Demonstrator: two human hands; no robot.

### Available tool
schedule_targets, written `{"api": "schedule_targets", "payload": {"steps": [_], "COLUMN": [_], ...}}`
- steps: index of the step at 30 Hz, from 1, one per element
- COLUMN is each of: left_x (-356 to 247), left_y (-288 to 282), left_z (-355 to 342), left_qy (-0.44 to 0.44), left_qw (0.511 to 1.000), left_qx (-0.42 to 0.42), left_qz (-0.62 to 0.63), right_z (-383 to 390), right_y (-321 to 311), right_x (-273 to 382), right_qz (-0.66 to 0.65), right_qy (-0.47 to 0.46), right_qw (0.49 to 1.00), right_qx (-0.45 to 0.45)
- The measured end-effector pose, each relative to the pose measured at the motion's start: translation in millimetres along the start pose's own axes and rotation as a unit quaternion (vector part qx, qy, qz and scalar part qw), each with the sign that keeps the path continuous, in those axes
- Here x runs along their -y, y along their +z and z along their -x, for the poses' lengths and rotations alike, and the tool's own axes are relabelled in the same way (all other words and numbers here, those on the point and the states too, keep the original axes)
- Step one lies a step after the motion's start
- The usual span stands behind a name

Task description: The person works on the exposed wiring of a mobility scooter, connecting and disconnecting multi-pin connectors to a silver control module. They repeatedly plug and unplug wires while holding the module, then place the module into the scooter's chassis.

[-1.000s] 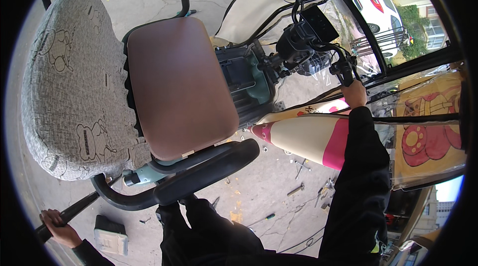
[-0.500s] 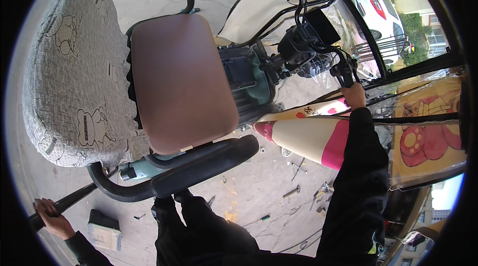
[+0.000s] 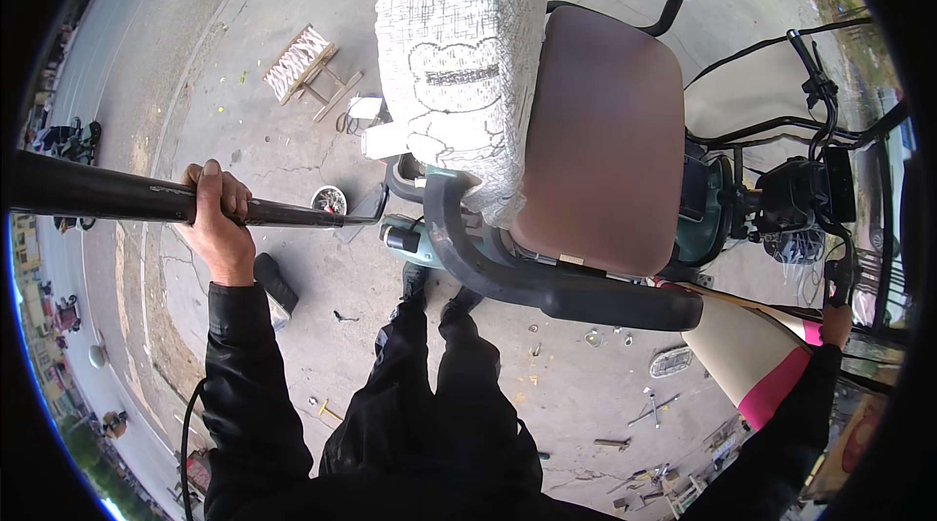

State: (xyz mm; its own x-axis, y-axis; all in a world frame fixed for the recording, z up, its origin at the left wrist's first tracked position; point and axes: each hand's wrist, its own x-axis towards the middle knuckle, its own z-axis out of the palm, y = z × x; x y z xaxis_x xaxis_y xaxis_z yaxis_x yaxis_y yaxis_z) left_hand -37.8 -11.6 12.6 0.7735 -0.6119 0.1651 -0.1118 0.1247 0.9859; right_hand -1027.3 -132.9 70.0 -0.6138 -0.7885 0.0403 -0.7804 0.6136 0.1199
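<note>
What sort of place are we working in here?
Probably an outdoor roadside spot, perhaps used for vehicle repair: hand tools lie scattered on bare pavement beside a brown-seated vehicle, and a road runs along the left.

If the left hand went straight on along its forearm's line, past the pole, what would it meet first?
Beyond the black pole it grips, the left hand seems to have a free way over pavement; depth is unclear.
</note>
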Motion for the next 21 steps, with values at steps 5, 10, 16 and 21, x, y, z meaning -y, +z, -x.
{"api": "schedule_targets", "payload": {"steps": [5, 10, 16, 21], "left_x": [-8, -8, -34, -46], "left_y": [4, -9, -54, -82], "left_z": [-1, -2, -25, -74], "left_qy": [0.001, -0.025, -0.054, -0.040], "left_qw": [1.000, 0.995, 0.916, 0.797], "left_qx": [0.015, 0.095, 0.375, 0.576], "left_qz": [-0.008, -0.027, -0.132, -0.176], "right_z": [-3, 31, 155, 372], "right_y": [0, 27, 31, 4], "right_x": [8, 69, 181, 301], "right_qz": [-0.079, 0.015, -0.369, -0.420], "right_qy": [-0.070, -0.237, -0.224, -0.162], "right_qw": [0.994, 0.937, 0.899, 0.875], "right_qx": [-0.014, -0.257, -0.070, -0.180]}}
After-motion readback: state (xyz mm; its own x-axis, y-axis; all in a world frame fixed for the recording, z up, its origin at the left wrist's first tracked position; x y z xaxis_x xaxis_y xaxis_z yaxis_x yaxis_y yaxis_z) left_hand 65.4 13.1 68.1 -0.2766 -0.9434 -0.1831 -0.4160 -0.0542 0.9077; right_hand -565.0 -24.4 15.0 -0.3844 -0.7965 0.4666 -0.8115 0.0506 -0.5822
